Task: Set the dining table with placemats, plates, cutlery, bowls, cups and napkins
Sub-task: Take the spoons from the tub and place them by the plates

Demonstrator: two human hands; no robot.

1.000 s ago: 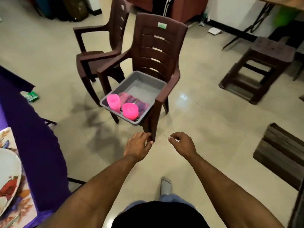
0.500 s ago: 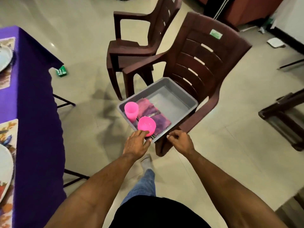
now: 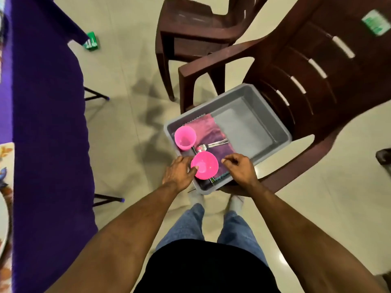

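A grey tub [image 3: 273, 115] sits on the seat of a brown plastic chair [image 3: 306, 60]. In it stand a pink cup [image 3: 185, 137] and a pink bowl [image 3: 206, 164] on a folded pink and purple napkin [image 3: 208, 130]. A spoon [image 3: 202, 148] and forks [image 3: 218, 142] lie across the napkin. My left hand [image 3: 177, 173] pinches the bowl's near left rim, thumb inside it. My right hand [image 3: 240, 169] hovers just right of the bowl over the tub's near corner, fingers loosely curled, holding nothing.
A second brown chair [image 3: 190, 22] stands behind the first. The table under a purple cloth [image 3: 46, 102] runs along the left, with a floral placemat [image 3: 6, 157] and a plate [image 3: 3, 225] at its edge. A small green box [image 3: 91, 41] lies on the floor.
I have stepped up to the chair and now look down into the tub. Both hands moved forward to the tub, and my left hand has taken hold of the bowl's rim.
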